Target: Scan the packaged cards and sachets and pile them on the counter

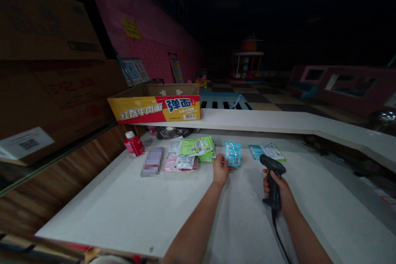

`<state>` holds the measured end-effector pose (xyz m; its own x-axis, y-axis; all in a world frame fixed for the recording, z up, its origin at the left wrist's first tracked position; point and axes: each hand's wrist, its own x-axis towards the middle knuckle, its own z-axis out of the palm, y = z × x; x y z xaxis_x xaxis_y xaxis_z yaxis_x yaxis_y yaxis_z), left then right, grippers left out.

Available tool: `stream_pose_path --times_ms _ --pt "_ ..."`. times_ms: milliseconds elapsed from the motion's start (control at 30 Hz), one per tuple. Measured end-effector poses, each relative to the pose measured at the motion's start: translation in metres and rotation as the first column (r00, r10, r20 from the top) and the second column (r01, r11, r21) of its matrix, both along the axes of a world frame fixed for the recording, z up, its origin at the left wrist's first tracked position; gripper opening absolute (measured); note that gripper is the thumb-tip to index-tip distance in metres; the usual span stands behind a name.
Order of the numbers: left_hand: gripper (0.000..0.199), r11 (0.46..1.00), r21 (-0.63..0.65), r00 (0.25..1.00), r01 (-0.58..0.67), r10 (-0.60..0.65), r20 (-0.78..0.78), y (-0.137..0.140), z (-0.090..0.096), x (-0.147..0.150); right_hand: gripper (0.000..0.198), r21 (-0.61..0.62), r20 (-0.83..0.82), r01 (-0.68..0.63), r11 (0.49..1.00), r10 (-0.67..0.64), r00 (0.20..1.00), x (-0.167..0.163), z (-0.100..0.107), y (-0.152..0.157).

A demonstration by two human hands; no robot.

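Between the thumb and fingers of my left hand [220,170] is a blue flat packet [233,154], its printed label side facing me, held just above the white table. My right hand [280,189] is wrapped round the handle of a black barcode scanner [273,179], and its cable runs down toward me. The scanner's head points left, toward the blue packet. Left of my left hand lies a pile of green, white and pink packets [192,148]. Beyond the scanner, a blue packet and a green-and-white packet [272,151] lie together on the table.
A red bottle [133,144] with a white cap and a blurred-out stack [152,161] stand at the left. On the raised white shelf [247,121] sits an open yellow-and-red carton [161,108]. Large cardboard boxes [62,90] are stacked at far left.
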<state>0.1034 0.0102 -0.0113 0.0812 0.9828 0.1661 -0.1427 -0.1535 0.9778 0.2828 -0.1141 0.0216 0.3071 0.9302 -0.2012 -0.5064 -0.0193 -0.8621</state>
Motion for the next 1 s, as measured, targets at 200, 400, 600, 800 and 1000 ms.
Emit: stream_pose_path --times_ms 200,400,600,800,1000 --pt "0.029 0.986 0.0 0.986 -0.165 0.165 0.024 -0.007 0.04 -0.03 0.05 0.012 -0.015 0.015 1.0 -0.015 1.0 0.0 -0.002 -0.001" --pt "0.016 0.875 0.092 0.737 -0.475 0.453 -0.502 0.02 0.104 -0.088 0.048 0.026 -0.003 0.039 0.999 -0.039 0.999 -0.004 -0.002 -0.001" --pt "0.017 0.833 0.103 0.44 -0.543 0.387 -0.81 0.029 0.131 -0.1 0.051 0.023 -0.017 0.036 0.999 -0.035 0.999 -0.003 -0.006 0.001" --pt "0.03 0.82 0.262 0.134 -0.509 0.377 -0.917 0.02 0.125 -0.1 0.051 0.018 -0.005 0.033 0.999 -0.033 0.999 -0.002 -0.007 0.001" --pt "0.032 0.807 0.429 -0.048 -0.405 0.449 -0.892 0.013 0.116 -0.105 0.048 0.03 0.0 0.033 0.999 -0.033 0.999 -0.003 -0.007 0.001"
